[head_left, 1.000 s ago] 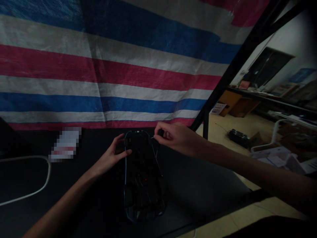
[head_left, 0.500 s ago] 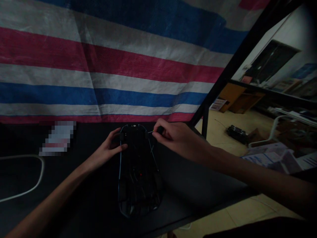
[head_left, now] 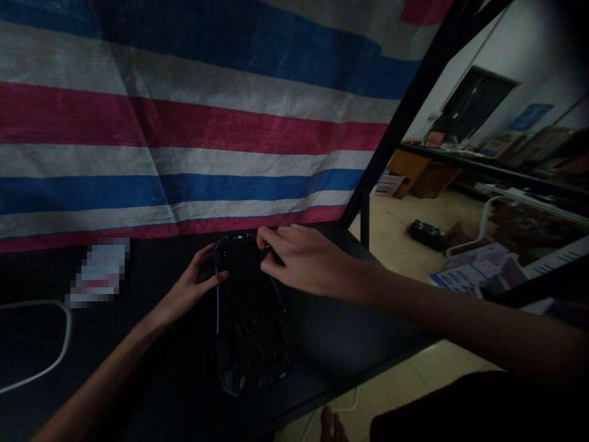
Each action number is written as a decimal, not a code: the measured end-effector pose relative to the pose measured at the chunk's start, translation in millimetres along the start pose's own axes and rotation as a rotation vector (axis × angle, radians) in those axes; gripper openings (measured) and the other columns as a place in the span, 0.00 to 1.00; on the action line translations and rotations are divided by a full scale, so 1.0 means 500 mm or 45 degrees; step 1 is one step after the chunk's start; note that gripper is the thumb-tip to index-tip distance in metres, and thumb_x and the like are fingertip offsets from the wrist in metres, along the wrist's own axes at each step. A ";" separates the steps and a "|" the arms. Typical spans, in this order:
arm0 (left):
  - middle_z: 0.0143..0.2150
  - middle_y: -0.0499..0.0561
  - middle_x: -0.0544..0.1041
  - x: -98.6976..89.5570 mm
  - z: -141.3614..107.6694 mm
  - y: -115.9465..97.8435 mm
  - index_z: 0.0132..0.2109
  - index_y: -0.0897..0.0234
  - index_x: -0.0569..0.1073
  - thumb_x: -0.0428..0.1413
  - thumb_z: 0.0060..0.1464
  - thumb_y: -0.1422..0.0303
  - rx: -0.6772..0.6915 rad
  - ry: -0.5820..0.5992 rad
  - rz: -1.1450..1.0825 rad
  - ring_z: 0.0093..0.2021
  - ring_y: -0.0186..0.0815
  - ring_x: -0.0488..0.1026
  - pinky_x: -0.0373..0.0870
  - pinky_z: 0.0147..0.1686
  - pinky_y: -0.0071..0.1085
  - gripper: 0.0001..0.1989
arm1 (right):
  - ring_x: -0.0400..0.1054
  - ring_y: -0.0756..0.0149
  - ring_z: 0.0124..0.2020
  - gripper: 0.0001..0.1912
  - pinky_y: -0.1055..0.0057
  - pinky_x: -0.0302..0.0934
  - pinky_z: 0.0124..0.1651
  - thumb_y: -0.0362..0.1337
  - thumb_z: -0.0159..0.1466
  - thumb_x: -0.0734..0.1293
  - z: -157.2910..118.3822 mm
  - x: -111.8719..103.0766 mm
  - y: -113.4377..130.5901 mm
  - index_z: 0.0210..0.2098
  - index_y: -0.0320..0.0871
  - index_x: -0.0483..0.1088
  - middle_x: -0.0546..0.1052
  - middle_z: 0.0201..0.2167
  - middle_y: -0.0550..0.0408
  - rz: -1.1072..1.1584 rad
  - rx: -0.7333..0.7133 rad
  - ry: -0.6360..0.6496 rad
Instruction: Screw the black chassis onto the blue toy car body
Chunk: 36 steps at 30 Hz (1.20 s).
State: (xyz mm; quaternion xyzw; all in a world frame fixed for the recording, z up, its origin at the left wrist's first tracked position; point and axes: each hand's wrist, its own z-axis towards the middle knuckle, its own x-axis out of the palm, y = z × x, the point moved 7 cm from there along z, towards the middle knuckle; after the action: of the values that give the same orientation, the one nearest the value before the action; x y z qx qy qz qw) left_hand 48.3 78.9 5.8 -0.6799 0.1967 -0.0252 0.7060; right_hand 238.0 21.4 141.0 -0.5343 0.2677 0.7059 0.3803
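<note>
Stretching right from the upturned toy car (head_left: 253,334), the desk (head_left: 335,344) runs to its slanting near edge. A striped sheet (head_left: 239,132) lines the back edge; a blurred packet (head_left: 99,270) and white loop (head_left: 69,325) sit left. Left hand (head_left: 186,287) clasps the car's far left side; right hand (head_left: 306,258), at its far right corner, pinches a small dark tool (head_left: 265,251).

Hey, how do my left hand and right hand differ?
The left hand is spread, its thumb on the model car; the right hand is curled. The left hand is at the car's left edge, the right hand at its far right corner. Both are bare.
</note>
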 end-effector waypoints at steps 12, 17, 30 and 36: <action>0.74 0.60 0.61 0.000 0.002 0.001 0.70 0.53 0.56 0.61 0.59 0.55 0.032 0.030 -0.039 0.72 0.54 0.61 0.61 0.68 0.54 0.37 | 0.65 0.69 0.27 0.08 0.69 0.51 0.35 0.39 0.70 0.63 -0.027 0.004 -0.046 0.39 0.46 0.72 0.74 0.27 0.59 0.375 0.059 0.038; 0.74 0.60 0.61 -0.005 0.002 0.005 0.71 0.53 0.56 0.60 0.59 0.54 0.020 0.011 0.024 0.71 0.54 0.62 0.65 0.66 0.52 0.38 | 0.68 0.66 0.36 0.09 0.70 0.55 0.40 0.33 0.65 0.65 -0.025 0.000 -0.049 0.46 0.45 0.69 0.76 0.36 0.55 0.458 -0.051 0.064; 0.75 0.60 0.59 -0.003 -0.002 0.000 0.71 0.52 0.55 0.60 0.60 0.53 0.032 0.041 -0.001 0.68 0.54 0.67 0.71 0.62 0.50 0.37 | 0.65 0.64 0.31 0.10 0.67 0.47 0.31 0.40 0.70 0.60 0.027 -0.012 -0.011 0.44 0.42 0.69 0.76 0.34 0.50 0.201 0.095 0.318; 0.74 0.60 0.61 -0.001 -0.006 -0.007 0.71 0.54 0.55 0.59 0.61 0.54 0.071 0.045 -0.007 0.70 0.54 0.65 0.67 0.65 0.53 0.36 | 0.66 0.68 0.30 0.07 0.68 0.49 0.32 0.38 0.67 0.64 0.022 -0.002 -0.024 0.42 0.44 0.69 0.77 0.33 0.54 0.281 0.050 0.267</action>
State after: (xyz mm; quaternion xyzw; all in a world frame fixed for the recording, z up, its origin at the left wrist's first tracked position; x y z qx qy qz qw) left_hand 47.8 75.9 9.5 -0.6598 0.2064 -0.0445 0.7211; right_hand 242.1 36.6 145.5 -0.5649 0.3768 0.6782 0.2810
